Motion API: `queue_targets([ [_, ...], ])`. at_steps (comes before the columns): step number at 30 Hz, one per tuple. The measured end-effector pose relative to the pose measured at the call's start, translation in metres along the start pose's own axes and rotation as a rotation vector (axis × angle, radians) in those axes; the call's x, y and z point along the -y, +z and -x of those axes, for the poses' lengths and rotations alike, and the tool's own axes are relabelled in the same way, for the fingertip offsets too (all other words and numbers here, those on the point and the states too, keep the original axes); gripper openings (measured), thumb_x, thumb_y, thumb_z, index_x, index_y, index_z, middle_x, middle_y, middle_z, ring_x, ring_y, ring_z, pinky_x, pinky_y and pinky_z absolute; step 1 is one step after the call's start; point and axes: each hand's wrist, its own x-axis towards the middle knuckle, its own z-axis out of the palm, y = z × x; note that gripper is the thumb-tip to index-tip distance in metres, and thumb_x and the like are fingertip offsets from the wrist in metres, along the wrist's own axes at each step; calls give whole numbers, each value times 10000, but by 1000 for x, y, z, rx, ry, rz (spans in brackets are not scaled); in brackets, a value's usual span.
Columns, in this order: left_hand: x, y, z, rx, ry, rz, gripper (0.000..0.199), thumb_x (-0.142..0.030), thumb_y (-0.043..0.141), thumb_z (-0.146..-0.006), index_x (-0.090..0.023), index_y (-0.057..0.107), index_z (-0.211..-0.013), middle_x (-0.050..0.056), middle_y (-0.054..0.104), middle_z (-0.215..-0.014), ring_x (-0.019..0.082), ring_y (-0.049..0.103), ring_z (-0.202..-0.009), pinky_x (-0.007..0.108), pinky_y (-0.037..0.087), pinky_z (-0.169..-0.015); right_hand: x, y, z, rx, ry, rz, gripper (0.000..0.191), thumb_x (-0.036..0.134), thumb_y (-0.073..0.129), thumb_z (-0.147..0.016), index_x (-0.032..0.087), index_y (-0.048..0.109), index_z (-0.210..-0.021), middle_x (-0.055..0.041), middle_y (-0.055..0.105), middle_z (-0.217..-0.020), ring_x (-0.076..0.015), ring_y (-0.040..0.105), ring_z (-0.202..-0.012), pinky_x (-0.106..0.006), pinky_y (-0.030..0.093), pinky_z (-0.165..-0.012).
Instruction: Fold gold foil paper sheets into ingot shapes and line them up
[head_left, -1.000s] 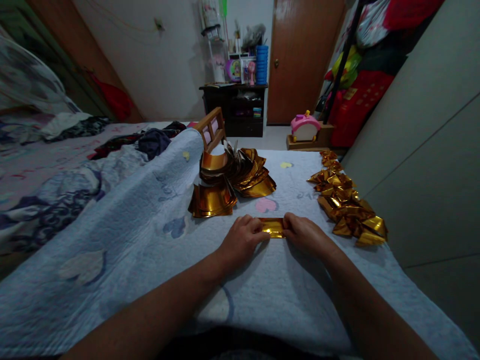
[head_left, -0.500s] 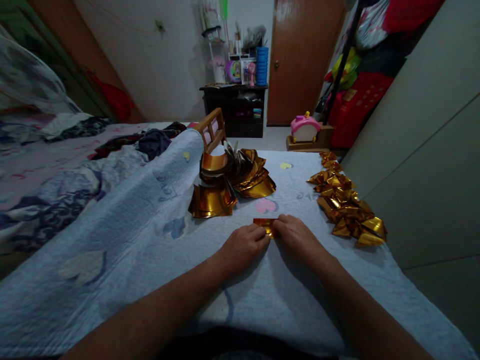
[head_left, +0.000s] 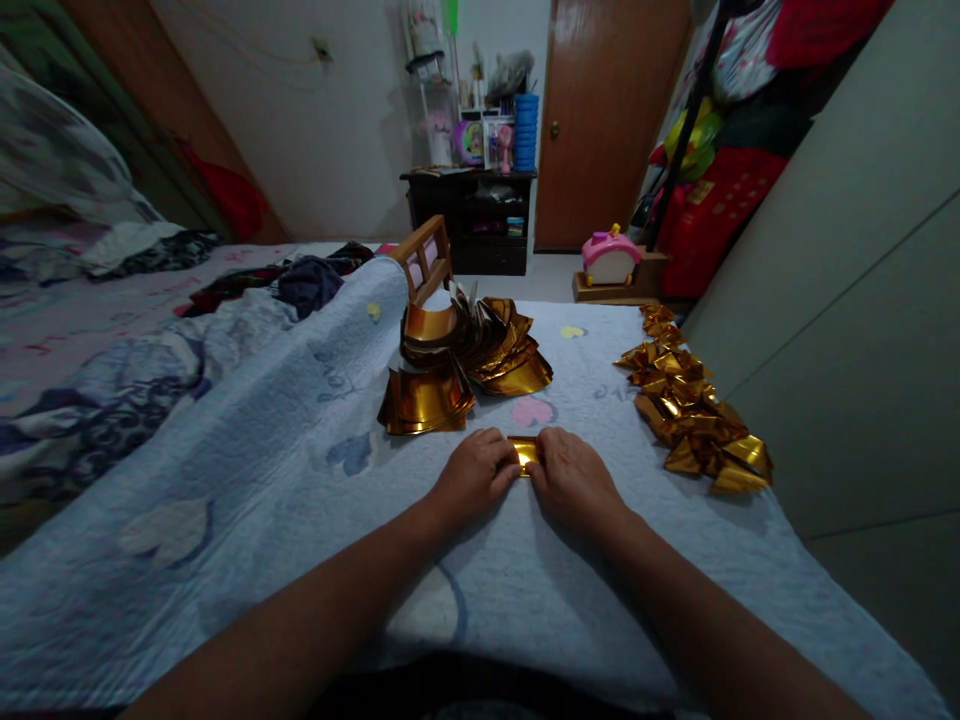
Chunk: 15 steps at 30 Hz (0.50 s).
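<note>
Between my two hands lies a small strip of shiny gold foil paper (head_left: pixel 526 456), low over the pale blue quilt (head_left: pixel 480 600). My left hand (head_left: pixel 478 470) grips its left end, with thumb and fingers closed around it. At the right end my right hand (head_left: pixel 574 475) holds the paper the same way. The covered ends of the strip are hidden under the fingers. Beyond my left hand sit fanned stacks of gold foil sheets (head_left: pixel 427 398). A row of folded gold foil pieces (head_left: pixel 686 405) runs along the quilt's right side.
A wooden frame (head_left: pixel 420 250) stands behind the foil stacks. Rumpled clothes and bedding (head_left: pixel 247 330) lie to the left. A pale cabinet side (head_left: pixel 862 350) borders the right. A pink toy (head_left: pixel 611 260) and a dark shelf unit (head_left: pixel 469 220) are farther back.
My left hand has shifted left and slightly up to the strip's left end. The right hand has moved a little left. More of the strip's middle shows between them.
</note>
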Motion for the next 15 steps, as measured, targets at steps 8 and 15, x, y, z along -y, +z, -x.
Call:
queue_targets([
  [8,-2,-1,-2,45,-145,-51,127,-317,646,-900,-191,662,-907,60,605,-1008,241,529,-1006,365,413,-896,4,2,2,-32,18,33,208,346,484,-984,168,562,-1058,-105,630,-986,-250,561,-889,-346,354,-755],
  [15,-4,-4,-1,61,-163,-40,78,-292,642,-889,-222,670,-909,45,606,-1022,239,520,-1027,358,404,-912,-10,-7,5,-41,71,101,543,420,586,-914,264,476,-1422,-131,582,-1179,-315,514,-1053,-398,347,-848],
])
